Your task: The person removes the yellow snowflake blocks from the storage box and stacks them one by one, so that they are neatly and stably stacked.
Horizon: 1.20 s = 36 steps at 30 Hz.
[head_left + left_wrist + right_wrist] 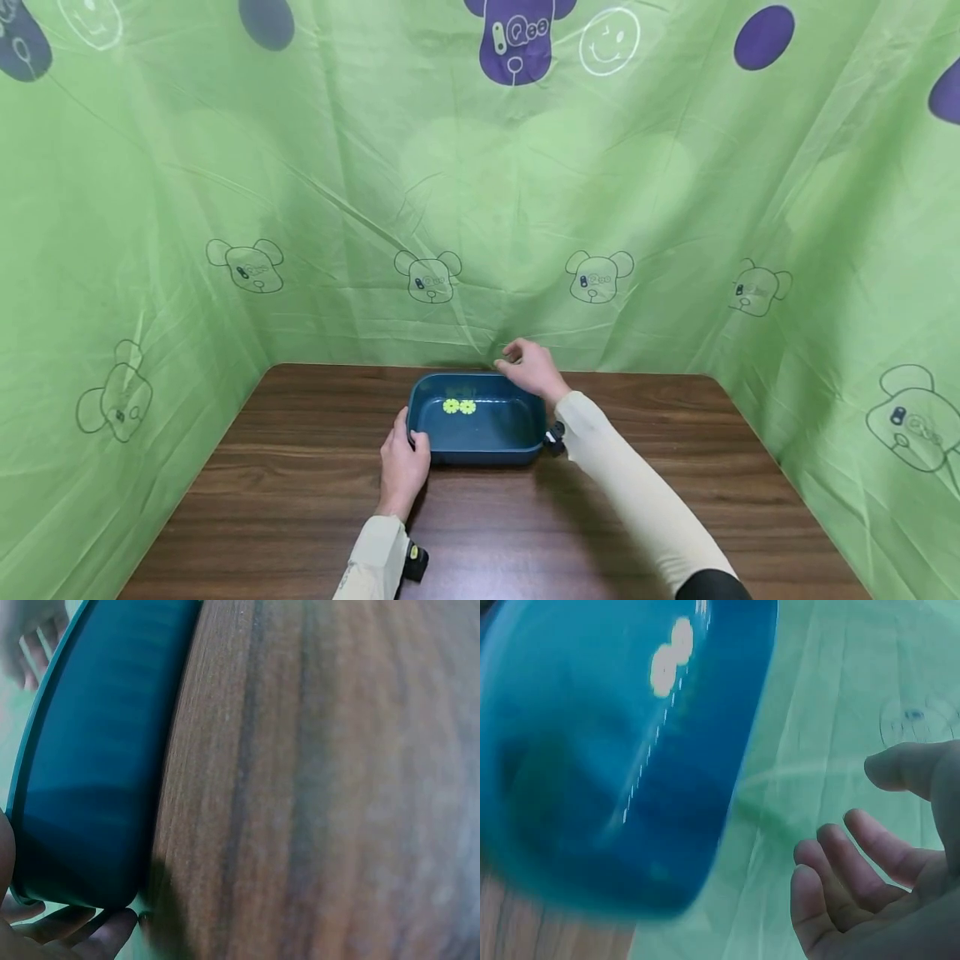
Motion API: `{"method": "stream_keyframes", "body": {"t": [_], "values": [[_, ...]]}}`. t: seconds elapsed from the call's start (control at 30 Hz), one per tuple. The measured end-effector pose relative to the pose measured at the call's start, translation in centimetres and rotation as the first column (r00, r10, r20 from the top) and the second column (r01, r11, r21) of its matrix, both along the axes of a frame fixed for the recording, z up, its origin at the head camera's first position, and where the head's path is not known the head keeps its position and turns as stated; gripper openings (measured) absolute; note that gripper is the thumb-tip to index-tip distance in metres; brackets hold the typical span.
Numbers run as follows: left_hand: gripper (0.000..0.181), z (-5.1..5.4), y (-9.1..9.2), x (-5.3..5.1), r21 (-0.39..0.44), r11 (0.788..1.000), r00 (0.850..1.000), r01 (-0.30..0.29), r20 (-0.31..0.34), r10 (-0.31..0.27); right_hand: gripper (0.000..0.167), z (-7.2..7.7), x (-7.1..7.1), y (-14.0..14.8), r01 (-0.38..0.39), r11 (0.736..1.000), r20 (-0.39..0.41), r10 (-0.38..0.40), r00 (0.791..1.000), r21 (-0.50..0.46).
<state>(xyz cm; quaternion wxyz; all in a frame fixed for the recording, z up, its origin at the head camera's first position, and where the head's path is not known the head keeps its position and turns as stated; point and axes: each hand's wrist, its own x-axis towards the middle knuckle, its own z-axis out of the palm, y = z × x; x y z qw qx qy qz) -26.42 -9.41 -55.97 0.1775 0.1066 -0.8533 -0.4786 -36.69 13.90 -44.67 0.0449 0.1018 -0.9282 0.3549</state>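
Note:
A dark teal rectangular basin (pixel 480 457) stands on the table at the middle of the head view. Two small yellow flower shapes (pixel 459 407) show inside it; whether they are printed or loose I cannot tell. My left hand (pixel 403 467) grips the basin's left end, thumb at the rim and fingers against the outside, as the left wrist view also shows with the basin wall (pixel 97 765). Above the far right rim hovers my right hand (pixel 531 368), its fingers loosely bent. In the right wrist view this hand (pixel 877 877) holds nothing and stays apart from the basin (pixel 682 787).
The brown wooden table (pixel 300 483) lies under the basin. A green curtain (pixel 480 183) with bear-face prints hangs close behind it and along both sides. A small black wrist device (pixel 416 562) sits on the left sleeve, another (pixel 555 438) at the right wrist.

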Motion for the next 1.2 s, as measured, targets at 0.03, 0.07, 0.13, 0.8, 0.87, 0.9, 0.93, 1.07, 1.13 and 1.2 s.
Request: {"method": "stream_keyframes", "body": {"t": [0.03,0.07,0.13,0.8,0.87,0.9,0.93,1.07,1.13,1.2], "values": [[0.054,0.0,0.0,0.0,0.002,1.0,1.0,0.0,0.003,0.0,0.038,-0.2,-0.1,-0.7,-0.005,1.0,0.013,0.005,1.0,0.005],[0.054,0.1,0.0,0.0,0.001,1.0,1.0,0.001,0.002,-0.001,0.037,-0.4,-0.2,-1.3,-0.011,1.0,0.026,0.011,1.0,0.008],[0.054,0.1,0.0,0.0,0.003,1.0,1.0,0.0,0.003,0.0,0.034,-1.0,-0.4,-2.3,-0.019,1.0,0.058,0.018,0.998,0.017],[0.054,0.1,0.0,0.1,0.004,1.0,1.0,0.003,-0.001,-0.003,0.047,-6.0,-1.2,-6.1,-0.247,0.951,0.368,0.166,0.915,0.187],[0.055,0.2,0.0,0.1,0.004,1.0,1.0,0.004,0.004,-0.004,0.048,-6.1,-1.2,-6.4,-0.259,0.943,0.367,0.169,0.915,0.211],[0.055,0.2,0.0,0.1,0.004,1.0,1.0,0.004,0.006,-0.004,0.049,-6.2,-1.1,-6.5,-0.262,0.94,0.366,0.17,0.915,0.219],[0.055,0.2,0.0,0.1,0.004,1.0,1.0,0.005,0.007,-0.005,0.048,-6.3,-1.2,-6.6,-0.266,0.935,0.36,0.17,0.917,0.234],[0.055,0.2,-0.1,0.1,0.005,1.0,1.0,-0.001,0.009,0.001,0.042,-6.8,-1.3,-6.8,-0.266,0.911,0.306,0.168,0.937,0.314],[0.054,0.3,0.0,0.1,0.003,1.0,1.0,-0.004,0.008,0.004,0.036,-7.1,-1.4,-6.9,-0.248,0.904,0.268,0.157,0.95,0.349],[0.054,0.3,-0.1,0.2,0.002,1.0,1.0,-0.004,0.009,0.004,0.032,-7.3,-1.3,-7.0,-0.226,0.907,0.243,0.144,0.959,0.357]]}}
